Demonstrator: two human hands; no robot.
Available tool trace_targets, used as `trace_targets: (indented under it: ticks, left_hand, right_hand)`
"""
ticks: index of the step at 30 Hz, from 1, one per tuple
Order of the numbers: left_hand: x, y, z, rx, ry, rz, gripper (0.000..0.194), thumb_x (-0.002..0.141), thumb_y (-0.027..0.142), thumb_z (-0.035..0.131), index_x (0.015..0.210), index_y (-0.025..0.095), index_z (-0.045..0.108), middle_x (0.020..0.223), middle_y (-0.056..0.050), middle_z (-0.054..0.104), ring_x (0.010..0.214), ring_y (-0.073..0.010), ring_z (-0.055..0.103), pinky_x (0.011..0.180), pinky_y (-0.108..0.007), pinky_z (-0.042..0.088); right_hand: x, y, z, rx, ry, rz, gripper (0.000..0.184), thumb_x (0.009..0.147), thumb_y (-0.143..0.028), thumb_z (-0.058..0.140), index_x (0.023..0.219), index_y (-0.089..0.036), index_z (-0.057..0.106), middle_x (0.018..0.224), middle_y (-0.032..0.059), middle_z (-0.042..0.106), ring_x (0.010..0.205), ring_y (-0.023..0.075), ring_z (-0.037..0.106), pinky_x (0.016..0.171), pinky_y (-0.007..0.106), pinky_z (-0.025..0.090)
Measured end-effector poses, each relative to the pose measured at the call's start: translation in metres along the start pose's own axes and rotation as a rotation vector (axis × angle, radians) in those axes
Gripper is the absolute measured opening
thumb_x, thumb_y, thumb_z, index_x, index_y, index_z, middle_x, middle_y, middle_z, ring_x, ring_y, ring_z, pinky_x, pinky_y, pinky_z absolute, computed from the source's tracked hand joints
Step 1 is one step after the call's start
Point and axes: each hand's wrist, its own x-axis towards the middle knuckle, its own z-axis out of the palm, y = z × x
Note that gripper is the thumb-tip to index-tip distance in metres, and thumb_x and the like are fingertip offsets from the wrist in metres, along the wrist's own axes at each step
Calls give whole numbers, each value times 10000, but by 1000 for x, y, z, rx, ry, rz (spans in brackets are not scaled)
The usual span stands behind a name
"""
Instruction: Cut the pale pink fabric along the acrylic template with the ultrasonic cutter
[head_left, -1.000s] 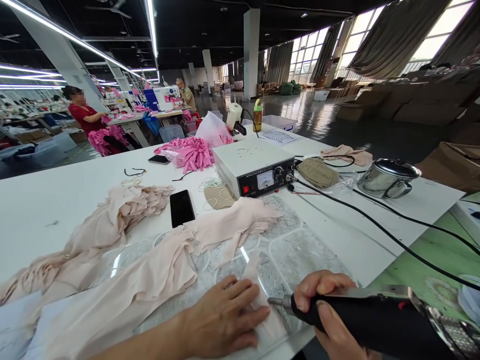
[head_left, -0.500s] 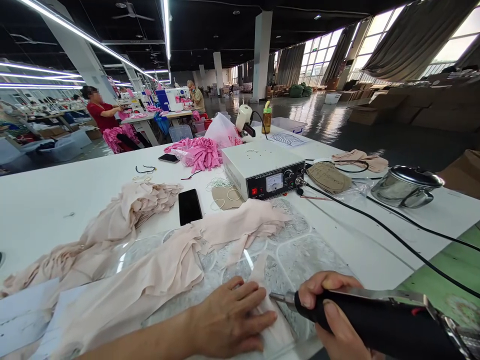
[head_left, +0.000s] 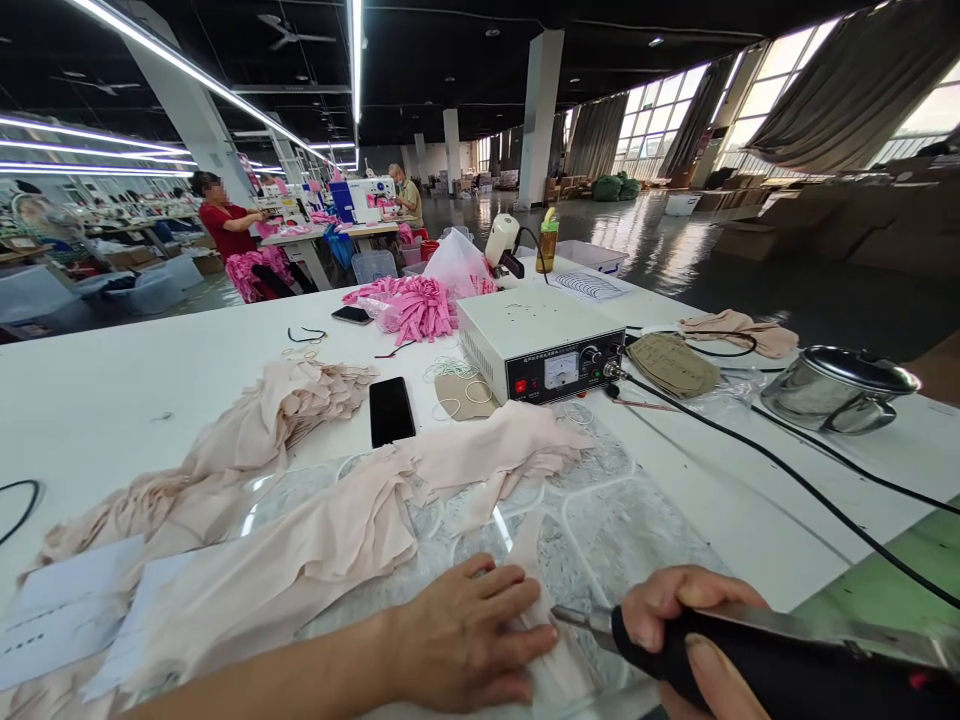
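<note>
My left hand (head_left: 472, 635) lies flat with its fingers stretched over a narrow strip of pale pink fabric (head_left: 531, 540), pressing it on the glossy marbled mat (head_left: 600, 520). In my right hand (head_left: 694, 620) is a black-handled ultrasonic welding handpiece (head_left: 780, 660), the fingers wrapped round its grip. Its metal tip points left and meets the strip's edge beside my left fingertips; whether it touches cannot be told. Layered pale pink fabric pieces (head_left: 315, 535) lie beyond my left forearm, and another pile (head_left: 300, 410) spreads to the left.
A metal control box (head_left: 540, 340) with a dial stands behind the mat, its black cable (head_left: 780, 475) running right. Nearby are a phone (head_left: 391, 410), a steel pot (head_left: 836, 390), pink straps (head_left: 420, 310) and printed papers (head_left: 71, 610). Two people work at sewing machines farther back.
The view has shifted slightly left, so things sit a little farther right. Both hands keep their places on the strip, with the handpiece tip still by the left fingertips.
</note>
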Motion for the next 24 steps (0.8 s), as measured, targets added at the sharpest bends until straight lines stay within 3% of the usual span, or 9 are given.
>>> trace_targets:
  ticks: [8, 20, 24]
  left_hand:
    - [5, -11, -14, 22, 33, 11, 232, 999, 233, 417, 1160, 115, 535, 1157, -126, 622, 1097, -222, 556, 880, -329, 421]
    - [3, -19, -12, 31, -31, 180, 223, 995, 174, 429, 1109, 58, 582, 1194, -140, 612, 1219, -263, 505, 1049, -379, 400]
    - [7, -21, -14, -24, -42, 175, 221, 993, 173, 427, 1089, 54, 586, 1112, -135, 629, 1157, -258, 544, 1040, -362, 420]
  right_hand:
    - [-9, 2, -6, -33, -66, -7, 34, 895, -245, 534, 903, -268, 510, 751, -1, 545, 603, 143, 568, 558, 292, 513]
    - [-16, 1, -12, -22, -124, -11, 75, 910, -238, 499, 969, -283, 494, 767, 4, 551, 612, 145, 574, 548, 286, 509]
    - [-17, -1, -5, 29, -67, -18, 92, 905, -229, 496, 976, -286, 510, 768, 7, 547, 602, 146, 579, 538, 287, 509]
